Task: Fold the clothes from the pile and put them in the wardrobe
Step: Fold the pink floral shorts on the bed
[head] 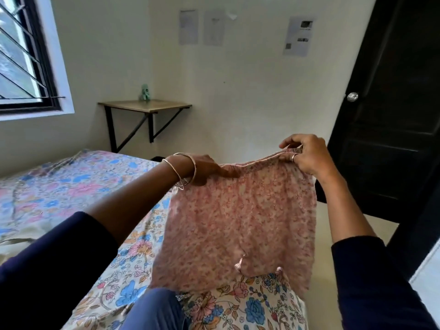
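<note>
1. Grip: left hand [204, 169] and right hand [307, 154] each pinch the top edge of the pink floral garment [240, 222], one at either corner.
2. Garment hangs spread in the air above the bed [71, 186], its lower edge just above the flowered sheet.
3. Beyond the bed, a wall-mounted counter [145, 106] carries a small green figure [144, 92].
4. Right of the bed stands a dark door [390, 115]; papers [298, 36] are stuck on the wall behind the bed.

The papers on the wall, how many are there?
3. Two papers hang side by side left of centre; a third is further right, near the dark door. More may lie outside view.
</note>
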{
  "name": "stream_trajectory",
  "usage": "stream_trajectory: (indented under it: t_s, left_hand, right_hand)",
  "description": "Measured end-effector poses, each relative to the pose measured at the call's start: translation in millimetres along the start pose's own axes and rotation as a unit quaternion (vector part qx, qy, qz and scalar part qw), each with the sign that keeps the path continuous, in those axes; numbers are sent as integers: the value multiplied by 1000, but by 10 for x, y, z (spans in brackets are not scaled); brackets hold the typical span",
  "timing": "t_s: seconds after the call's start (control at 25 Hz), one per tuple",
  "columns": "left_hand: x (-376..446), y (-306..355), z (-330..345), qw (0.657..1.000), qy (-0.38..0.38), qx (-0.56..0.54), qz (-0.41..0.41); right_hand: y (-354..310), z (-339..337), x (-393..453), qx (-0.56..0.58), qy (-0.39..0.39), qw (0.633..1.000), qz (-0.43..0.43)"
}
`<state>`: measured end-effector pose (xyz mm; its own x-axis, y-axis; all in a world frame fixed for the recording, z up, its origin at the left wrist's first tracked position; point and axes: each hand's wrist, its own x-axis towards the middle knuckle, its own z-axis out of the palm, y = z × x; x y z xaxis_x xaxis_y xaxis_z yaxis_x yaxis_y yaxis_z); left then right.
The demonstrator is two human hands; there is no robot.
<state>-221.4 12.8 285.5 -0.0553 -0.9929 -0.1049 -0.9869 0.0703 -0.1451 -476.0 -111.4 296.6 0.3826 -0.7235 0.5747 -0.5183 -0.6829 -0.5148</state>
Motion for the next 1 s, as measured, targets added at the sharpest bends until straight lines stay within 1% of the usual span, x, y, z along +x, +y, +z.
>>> stream_trajectory:
  t_s: [0.04,0.08,0.16,0.2,0.24,0.28,0.32,0.36,0.44,0.56,0.6,0.68,0.76,0.84,0.88,0.96,1.0]
  left_hand:
    - [20,9,41,999,0,-34,-32]
    - [36,29,75,994,10,-95,-56]
    - [68,68,109,974,26,-210,-77]
    - [73,110,101,949,27,-300,-94]
    - [81,157,85,914,29,-389,-115]
    - [85,215,55,870,43,-472,-136]
    - [102,252,2,831,47,-533,-154]
    - [110,285,-44,805,37,-569,-161]
    - [115,329,-115,793,12,-590,-151]
    - [112,340,-148,784,10,-598,-165]
    - [130,305,-132,778,15,-606,-165]
    - [135,253,-118,769,24,-617,-167]
    - [152,192,-98,786,40,-590,-178]
    - [169,179,-87,802,58,-560,-200]
    - [180,195,-87,787,48,-580,-205]
    - [131,275,-117,700,18,-689,-187]
    - [99,300,-134,667,20,-725,-173]
  right_hand:
    - [-8,-2,-26,11,-11,1000,0]
    - [-29,-2,-58,25,-22,999,-1]
    - [-108,26,-130,58,-40,998,-3]
    - [-164,50,-175,69,-55,996,-9]
    - [-230,86,-223,77,-78,994,-21]
    - [-306,143,-278,84,-104,990,-37]
    - [-388,218,-334,90,-124,987,-52]
    - [-473,305,-389,101,-130,984,-64]
    - [-611,498,-489,137,-104,983,-65]
    - [-689,739,-579,182,-41,982,-26]
    - [-688,784,-589,205,-31,978,-8]
    - [-723,831,-603,244,-45,969,17]
    - [-766,873,-605,207,-64,976,-13]
    - [-797,914,-599,149,-54,985,-65]
    - [-794,916,-586,136,-37,987,-75]
    - [-734,874,-534,144,-13,988,-56]
    - [-696,830,-499,162,-7,986,-38]
